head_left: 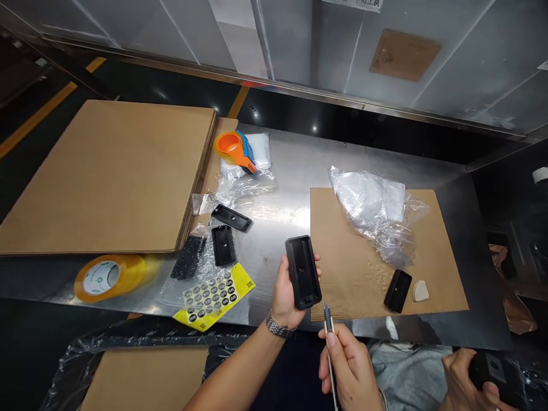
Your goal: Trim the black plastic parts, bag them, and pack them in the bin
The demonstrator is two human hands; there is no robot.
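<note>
A black plastic part [303, 272] stands upright in the left hand [286, 294], its grip clamped on the part's sides, wrist raised over the near edge of the steel tabletop [291, 165]. Just below, the right hand [349, 368] has its grip pinched on a thin blade [327, 319], tip pointing up near the part's lower corner.

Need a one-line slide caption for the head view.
Left hand holds a black rectangular plastic housing; right hand holds a thin blade-like tool at the steel table.
</note>
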